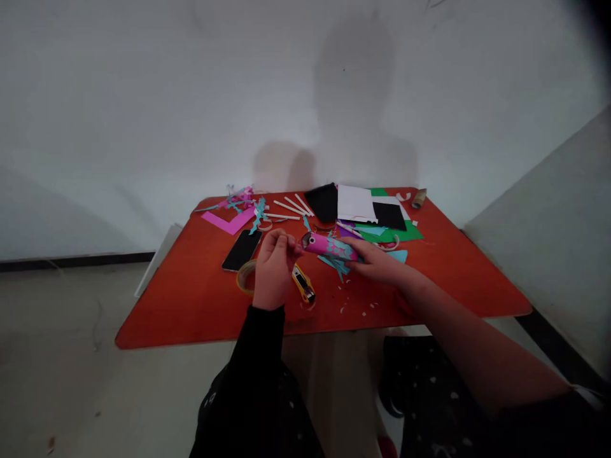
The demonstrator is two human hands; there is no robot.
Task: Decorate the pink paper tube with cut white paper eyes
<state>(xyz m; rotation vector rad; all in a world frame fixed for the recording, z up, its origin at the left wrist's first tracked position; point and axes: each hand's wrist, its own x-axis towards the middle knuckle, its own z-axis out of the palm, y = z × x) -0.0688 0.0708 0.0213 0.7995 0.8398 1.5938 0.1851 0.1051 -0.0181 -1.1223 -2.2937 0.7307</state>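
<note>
A pink cardboard-tube fish (329, 247) with a round eye and pink and blue paper scales is held above the table, its open end toward the left. My right hand (375, 259) is wrapped around its scaly right end. My left hand (275, 261) is closed in a pinch just beside the open end; whatever is between its fingertips is too small to make out. A yellow utility knife (303, 284) lies below the tube, close to my left hand. Partly hidden behind that hand is a roll of tape (244, 278).
The orange table (191, 299) stands against a wall. On it are a phone (242, 250), a pink paper piece (229, 222), white paper sticks (291, 207), shredded paper (241, 198), black, white and green sheets (357, 203), and a bare cardboard tube (419, 198). Small scraps dot the front.
</note>
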